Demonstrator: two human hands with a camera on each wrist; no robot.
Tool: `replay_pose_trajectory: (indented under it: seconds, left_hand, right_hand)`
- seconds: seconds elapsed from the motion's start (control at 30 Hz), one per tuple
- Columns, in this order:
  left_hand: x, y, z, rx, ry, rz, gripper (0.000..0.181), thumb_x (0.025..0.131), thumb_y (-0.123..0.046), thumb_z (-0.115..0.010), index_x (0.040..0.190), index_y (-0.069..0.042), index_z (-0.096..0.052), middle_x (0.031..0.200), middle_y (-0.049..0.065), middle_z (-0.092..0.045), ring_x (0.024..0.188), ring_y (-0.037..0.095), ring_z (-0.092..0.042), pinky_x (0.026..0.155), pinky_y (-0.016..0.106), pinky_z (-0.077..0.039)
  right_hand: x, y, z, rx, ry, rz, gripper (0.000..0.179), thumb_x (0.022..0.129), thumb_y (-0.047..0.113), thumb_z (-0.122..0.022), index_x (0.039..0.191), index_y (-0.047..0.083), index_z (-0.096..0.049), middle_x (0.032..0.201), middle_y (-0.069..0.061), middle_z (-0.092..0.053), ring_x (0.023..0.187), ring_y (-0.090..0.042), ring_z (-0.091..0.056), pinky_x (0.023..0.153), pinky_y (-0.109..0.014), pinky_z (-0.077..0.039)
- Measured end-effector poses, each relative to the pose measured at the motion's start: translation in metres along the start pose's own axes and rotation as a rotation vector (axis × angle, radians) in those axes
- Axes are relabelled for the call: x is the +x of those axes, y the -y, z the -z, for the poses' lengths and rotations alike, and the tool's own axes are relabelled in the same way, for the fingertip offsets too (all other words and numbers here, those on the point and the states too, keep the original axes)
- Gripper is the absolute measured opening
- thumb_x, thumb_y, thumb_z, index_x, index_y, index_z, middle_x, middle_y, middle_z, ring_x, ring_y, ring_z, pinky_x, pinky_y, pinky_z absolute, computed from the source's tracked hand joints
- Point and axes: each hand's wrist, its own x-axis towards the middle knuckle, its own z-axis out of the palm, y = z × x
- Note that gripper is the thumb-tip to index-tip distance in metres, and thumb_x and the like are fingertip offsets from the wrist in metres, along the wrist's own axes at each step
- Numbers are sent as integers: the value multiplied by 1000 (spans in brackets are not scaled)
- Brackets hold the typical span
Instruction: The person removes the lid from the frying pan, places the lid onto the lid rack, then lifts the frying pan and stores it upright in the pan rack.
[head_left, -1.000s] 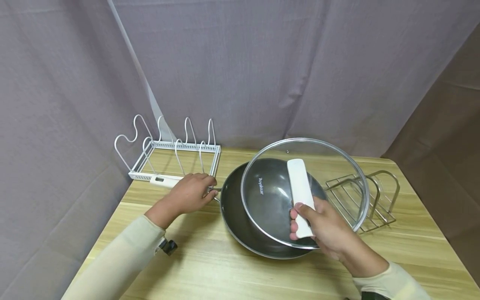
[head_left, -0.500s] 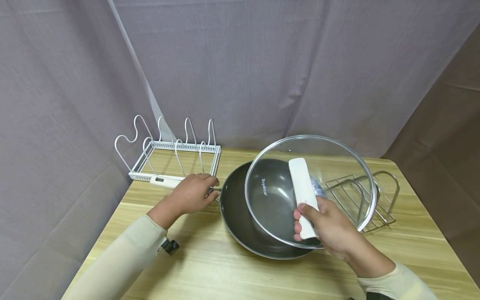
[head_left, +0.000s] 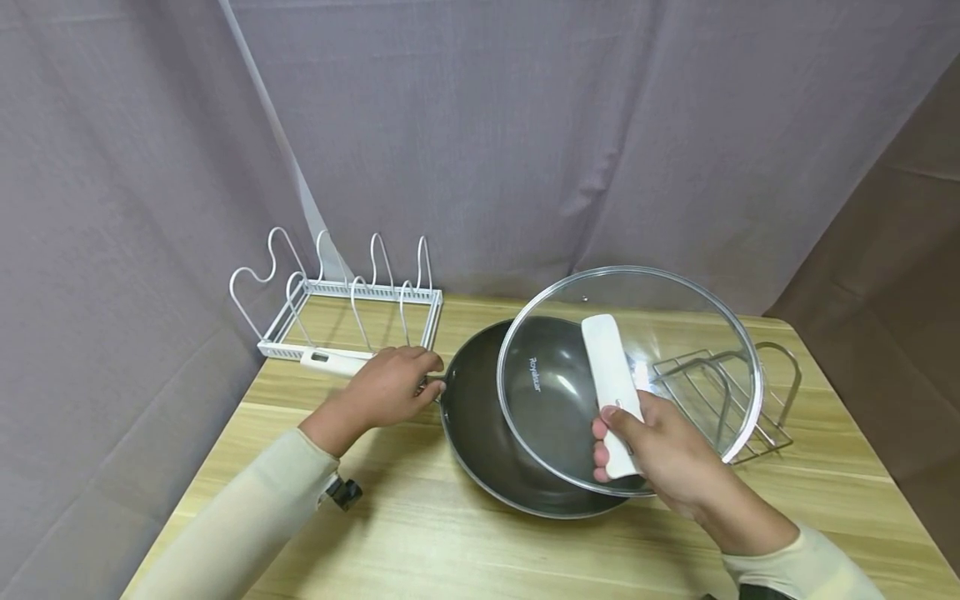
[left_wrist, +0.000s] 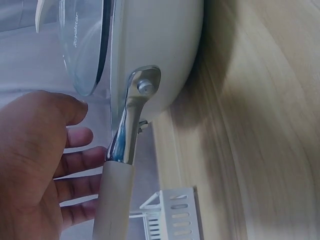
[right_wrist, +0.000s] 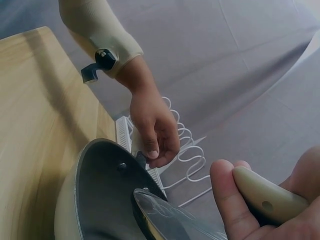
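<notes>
A dark wok (head_left: 480, 417) stands on the wooden table, its white handle (head_left: 330, 362) pointing left. My left hand (head_left: 390, 387) is over that handle near the wok's rim. In the left wrist view its fingers (left_wrist: 80, 161) are loosely bent beside the handle and not wrapped around it; whether fingertips touch it, I cannot tell. My right hand (head_left: 660, 450) grips the white upright handle (head_left: 611, 375) of a glass lid (head_left: 551, 333). The right wrist view shows the lid raised and tilted above the wok, apart from its base. In the head view it overlaps the wok's right side.
A white wire pan rack (head_left: 360, 292) stands at the back left, just behind the wok's handle. A smaller metal wire rack (head_left: 776, 400) is on the right, partly seen through the lid. Grey curtain (head_left: 480, 150) hangs behind the table.
My right hand has moved slightly right with the lid, uncovering more of the wok's left side. My left hand has barely shifted, and the wok stays in place.
</notes>
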Motion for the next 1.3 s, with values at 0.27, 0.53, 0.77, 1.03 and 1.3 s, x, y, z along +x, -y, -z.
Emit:
replay_pose_trajectory:
  seconds: [0.27, 0.53, 0.77, 1.03, 1.3]
  left_hand:
    - [1, -1, -2, -7, 16, 9, 29, 100, -36, -63, 118, -13, -67, 116, 3, -70, 107, 26, -67, 97, 46, -50]
    - [1, -3, 2, -16, 17, 10, 30, 101, -36, -63, 119, -13, -67, 118, 3, -70, 111, 26, -66, 99, 47, -48]
    - [1, -3, 1, -17, 28, 18, 31, 101, -36, -63, 120, -12, -67, 118, 3, -70, 111, 26, -65, 99, 46, -49]
    - [4, -5, -1, -30, 22, -6, 30, 101, -36, -63, 119, -13, -67, 115, 1, -70, 110, 25, -65, 99, 46, -49]
    - [6, -7, -3, -31, 15, -18, 27, 101, -35, -64, 117, -13, -67, 113, 1, -70, 106, 24, -66, 97, 44, -50]
  right_hand:
    - [-1, 2, 3, -27, 1, -10, 32, 109, 12, -43, 128, -12, -34, 95, -16, -57, 73, -23, -64, 72, -49, -61]
    - [-3, 5, 3, -63, -24, -21, 29, 109, 12, -43, 125, -11, -37, 92, -16, -58, 72, -24, -65, 72, -50, -61]
    - [-4, 4, 4, -67, -41, -13, 26, 109, 12, -44, 120, -11, -39, 90, -15, -58, 71, -23, -65, 71, -50, -61]
    - [-3, 4, 5, -81, -46, 2, 26, 109, 12, -44, 119, -11, -39, 90, -15, -58, 70, -23, -65, 69, -49, -61]
    - [-3, 6, 6, -106, -67, -6, 26, 109, 12, -45, 121, -11, -39, 92, -15, -58, 71, -24, -65, 69, -49, -61]
